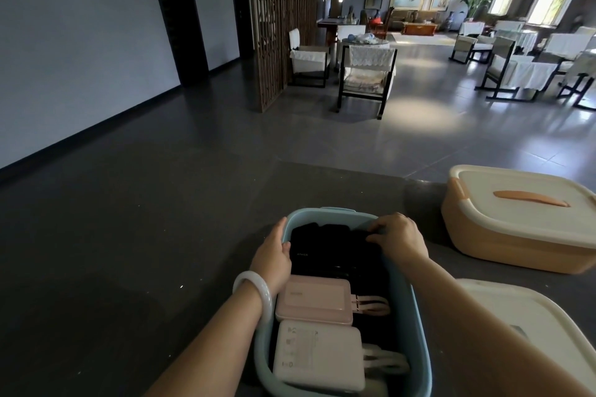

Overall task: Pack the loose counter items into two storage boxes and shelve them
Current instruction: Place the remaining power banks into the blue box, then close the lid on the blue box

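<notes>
At the near edge of the dark counter (129, 267), a lidless blue storage box (322, 213) holds a white power bank (317, 354), a pink power bank (312, 301) and a black power bank (322, 255) marked ANKER. The left hand (274, 251) grips the box's left rim. The right hand (398, 237) has its fingers curled onto a black item (371, 237) at the box's far right corner. A lidded orange box (503, 242) sits apart by the far edge.

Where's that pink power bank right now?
The pink power bank lies inside the blue box, lower centre of the head view, between the black items beyond it and the white power bank nearer the person.
</notes>
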